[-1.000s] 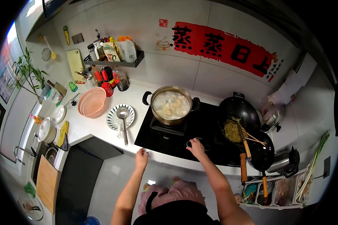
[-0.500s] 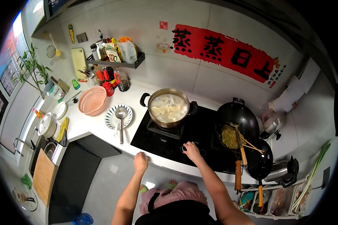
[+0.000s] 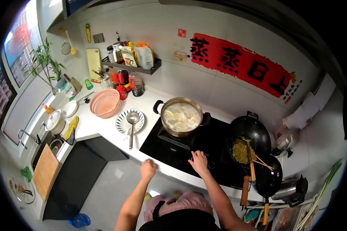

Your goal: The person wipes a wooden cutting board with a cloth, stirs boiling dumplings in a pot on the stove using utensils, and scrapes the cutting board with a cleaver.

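My right hand (image 3: pixel 199 163) is on the black glass cooktop (image 3: pixel 154 141), its fingers closed around a stove knob (image 3: pixel 191 158) at the front. To the left, my left hand (image 3: pixel 148 169) rests at the front edge of the white counter (image 3: pixel 111 130), fingers curled in, with nothing visible in them. Behind my hands, a two-handled steel pot (image 3: pixel 180 133) stands on the left burner. Pale dumpling-like pieces (image 3: pixel 181 115) float in its cloudy, foaming liquid. A metal ladle (image 3: pixel 132 131) lies across a patterned plate (image 3: pixel 120 124) left of the cooktop.
A black wok (image 3: pixel 258 129) with chopped green food and chopsticks (image 3: pixel 263 163) stands on the right. A smaller black pan (image 3: pixel 269 181) overlaps it in front. Pink basins (image 3: pixel 105 104) and seasoning bottles (image 3: pixel 137 87) stand at the back left. A wooden board (image 3: pixel 46 173) leans by the sink.
The camera view has turned, so the scene sits slightly right and lower. My right hand stays at the knob and my left at the counter edge. The pot's liquid looks foamier.
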Tool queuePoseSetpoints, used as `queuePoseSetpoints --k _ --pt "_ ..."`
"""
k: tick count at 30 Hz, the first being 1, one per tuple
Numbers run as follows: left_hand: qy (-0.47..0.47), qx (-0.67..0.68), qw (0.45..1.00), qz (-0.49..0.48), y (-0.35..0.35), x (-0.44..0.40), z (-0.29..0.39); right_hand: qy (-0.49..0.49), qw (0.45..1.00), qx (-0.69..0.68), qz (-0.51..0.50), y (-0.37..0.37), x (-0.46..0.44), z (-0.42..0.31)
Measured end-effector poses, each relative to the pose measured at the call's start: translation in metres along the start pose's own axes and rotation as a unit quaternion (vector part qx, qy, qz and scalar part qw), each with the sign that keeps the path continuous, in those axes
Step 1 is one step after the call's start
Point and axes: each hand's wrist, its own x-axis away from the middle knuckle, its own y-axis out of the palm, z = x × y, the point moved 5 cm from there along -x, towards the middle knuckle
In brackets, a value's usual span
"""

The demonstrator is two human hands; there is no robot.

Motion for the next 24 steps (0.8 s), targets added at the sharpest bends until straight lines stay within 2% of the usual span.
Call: queuePoseSetpoints --k 4,7,8,9,11,12,13,15,19,21,23,24 --pt "0.006 0.016 1.000 0.016 -0.004 0.000 -0.007 -0.032 0.993 -0.112 0.019 0.014 -0.009 -0.030" --pt "-0.030 0.184 0.982 -0.031 0.003 -0.008 -0.031 -0.075 0.978 -0.197 0.004 0.032 -0.023 -0.065" --pt "-0.053 0.290 0.955 -0.035 0.003 -0.011 -0.043 -0.083 0.966 -0.245 -0.012 0.040 -0.029 -0.078" --pt "-0.059 0.291 0.954 -0.025 0.000 -0.015 -0.056 -0.091 0.952 -0.291 -0.027 0.046 -0.036 -0.092" --pt "-0.132 0.464 0.875 -0.032 -0.003 -0.027 -0.084 -0.098 0.941 -0.319 -0.050 0.058 -0.051 -0.121" --pt "-0.161 0.514 0.842 -0.012 -0.014 -0.031 -0.092 -0.085 0.934 -0.340 -0.068 0.063 -0.060 -0.137" --pt "-0.159 0.515 0.842 -0.007 -0.027 -0.039 -0.098 -0.069 0.926 -0.361 -0.085 0.069 -0.069 -0.153" --pt "-0.263 0.554 0.790 0.019 -0.046 -0.056 -0.122 -0.049 0.919 -0.380 -0.096 0.080 -0.090 -0.185" --pt "-0.269 0.591 0.760 0.026 -0.068 -0.111 -0.146 0.030 0.917 -0.373 -0.140 0.123 -0.133 -0.230" --pt "-0.267 0.600 0.754 0.004 -0.067 -0.140 -0.150 0.060 0.936 -0.305 -0.167 0.142 -0.151 -0.243" --pt "-0.280 0.628 0.722 -0.077 -0.053 -0.171 -0.155 0.096 0.930 -0.304 -0.184 0.156 -0.163 -0.251" --pt "-0.258 0.659 0.694 -0.135 -0.055 -0.182 -0.149 0.099 0.931 -0.300 -0.183 0.160 -0.169 -0.256"
